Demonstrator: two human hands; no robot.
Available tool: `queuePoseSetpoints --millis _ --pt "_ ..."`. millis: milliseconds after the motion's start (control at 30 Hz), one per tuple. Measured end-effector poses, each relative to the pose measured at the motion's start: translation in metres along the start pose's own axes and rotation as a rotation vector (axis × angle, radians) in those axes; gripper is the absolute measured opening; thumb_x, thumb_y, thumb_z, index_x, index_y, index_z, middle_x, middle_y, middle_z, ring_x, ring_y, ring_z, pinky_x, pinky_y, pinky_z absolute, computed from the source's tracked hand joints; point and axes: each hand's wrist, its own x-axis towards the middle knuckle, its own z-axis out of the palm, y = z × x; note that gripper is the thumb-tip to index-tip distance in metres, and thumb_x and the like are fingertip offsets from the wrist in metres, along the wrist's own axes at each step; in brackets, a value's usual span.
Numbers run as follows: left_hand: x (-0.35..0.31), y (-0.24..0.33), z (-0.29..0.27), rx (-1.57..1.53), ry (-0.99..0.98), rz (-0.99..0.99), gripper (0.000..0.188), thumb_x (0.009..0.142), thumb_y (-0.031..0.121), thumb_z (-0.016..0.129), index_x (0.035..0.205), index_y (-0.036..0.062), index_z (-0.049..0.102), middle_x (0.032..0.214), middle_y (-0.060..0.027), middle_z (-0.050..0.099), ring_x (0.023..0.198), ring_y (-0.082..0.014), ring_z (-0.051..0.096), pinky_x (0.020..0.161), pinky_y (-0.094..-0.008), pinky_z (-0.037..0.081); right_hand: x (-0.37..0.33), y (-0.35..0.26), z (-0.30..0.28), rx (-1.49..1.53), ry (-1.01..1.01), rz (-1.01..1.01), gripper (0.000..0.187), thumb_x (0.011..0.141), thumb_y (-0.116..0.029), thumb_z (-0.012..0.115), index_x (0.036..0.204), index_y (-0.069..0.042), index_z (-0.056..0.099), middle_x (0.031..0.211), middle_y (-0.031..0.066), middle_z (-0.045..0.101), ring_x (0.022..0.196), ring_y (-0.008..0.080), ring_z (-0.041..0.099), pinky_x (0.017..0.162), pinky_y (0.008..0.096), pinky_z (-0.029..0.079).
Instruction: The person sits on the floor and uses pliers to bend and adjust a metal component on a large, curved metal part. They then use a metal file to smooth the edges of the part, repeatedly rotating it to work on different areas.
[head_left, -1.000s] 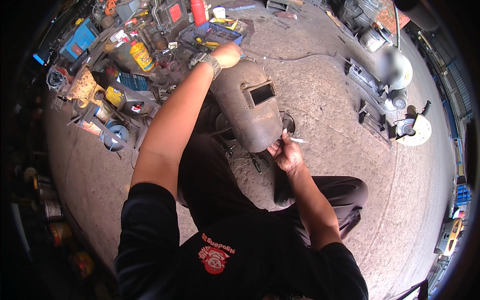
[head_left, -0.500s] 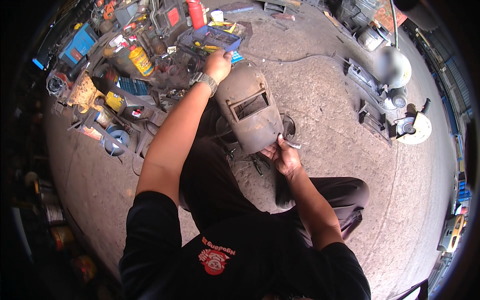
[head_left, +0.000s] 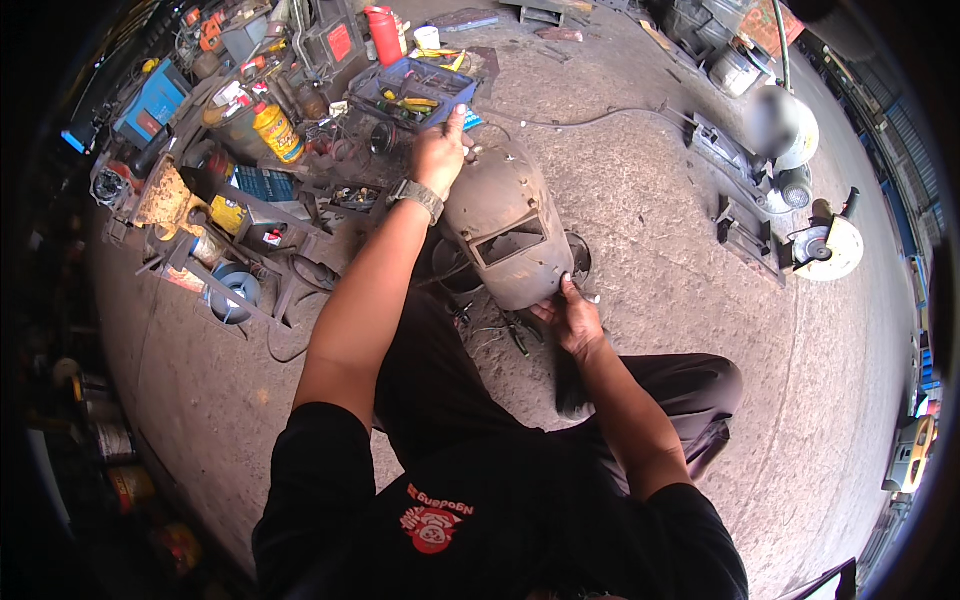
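A worn grey-brown welding mask (head_left: pixel 508 205) with a rectangular window opening hangs in front of me above the floor, between my knees. My left hand (head_left: pixel 440 158) is closed at its upper left edge, thumb raised, with the other fingers partly hidden. Under the lower right edge, my right hand (head_left: pixel 572 318) grips the mask, thumb on the outer face and fingers beneath. A small pale stub (head_left: pixel 593 298) sticks out beside the right hand; what it belongs to is unclear. Below the mask lie dark-handled pliers (head_left: pixel 517 335) on the floor.
To the left are a blue tool tray (head_left: pixel 440 85), a yellow bottle (head_left: pixel 278 132), a red bottle (head_left: pixel 383 37) and a wire spool (head_left: pixel 233 292). A cut-off machine (head_left: pixel 825 248) stands at the right. A cable (head_left: pixel 600 120) crosses the floor.
The mask has tilted, and its window looks narrower. My left hand has shifted slightly down and its thumb now points up. My right hand keeps its grip on the lower edge.
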Motion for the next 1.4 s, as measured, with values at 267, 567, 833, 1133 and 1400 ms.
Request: queuePoseSetpoints --millis 267,567,833,1133,1400 --pt "-0.016 -0.017 0.003 -0.015 0.158 0.059 0.07 0.102 0.057 0.051 0.066 -0.0018 0.063 0.058 -0.0079 0.062 0.053 -0.0172 0.062 0.053 -0.0358 0.049 -0.009 -0.001 0.005 -0.053 -0.018 -0.039 0.059 0.102 -0.032 0.061 0.146 0.0 0.039 0.141 0.0176 0.052 0.123 0.0362 0.057 0.106 0.0545 0.047" --pt "-0.007 -0.083 -0.01 0.008 0.292 -0.008 0.084 0.099 0.067 0.047 0.061 -0.0069 0.063 0.054 -0.0142 0.059 0.053 -0.0248 0.058 0.058 -0.0421 0.047 -0.011 -0.011 0.002 -0.294 0.074 -0.098 0.048 0.1 -0.033 0.064 0.136 -0.004 0.053 0.126 0.01 0.062 0.108 0.0275 0.063 0.09 0.044 0.053" --pt "-0.004 -0.084 -0.009 -0.077 0.291 -0.174 0.089 0.098 0.072 0.04 0.055 -0.004 0.055 0.053 -0.0114 0.056 0.053 -0.0243 0.054 0.057 -0.0414 0.045 -0.009 -0.028 0.003 -0.408 0.185 -0.108 0.049 0.1 -0.031 0.066 0.136 -0.001 0.053 0.122 0.0124 0.065 0.105 0.0243 0.066 0.081 0.039 0.06" --pt "0.003 -0.093 -0.014 -0.211 0.253 -0.28 0.085 0.097 0.077 0.033 0.056 0.0037 0.047 0.056 -0.0079 0.051 0.057 -0.0232 0.053 0.062 -0.0387 0.047 -0.017 -0.037 0.01 -0.428 0.254 -0.118 0.051 0.098 -0.034 0.067 0.137 -0.002 0.054 0.122 0.0123 0.065 0.104 0.0235 0.066 0.081 0.0392 0.059" --pt "-0.001 -0.085 -0.015 -0.255 0.305 -0.334 0.083 0.092 0.082 0.037 0.056 0.0072 0.046 0.058 -0.0051 0.051 0.058 -0.0207 0.048 0.06 -0.0356 0.041 -0.026 -0.043 0.011 -0.36 0.214 -0.16 0.04 0.097 -0.03 0.068 0.126 -0.004 0.06 0.113 0.0092 0.066 0.099 0.0217 0.066 0.079 0.0387 0.058"
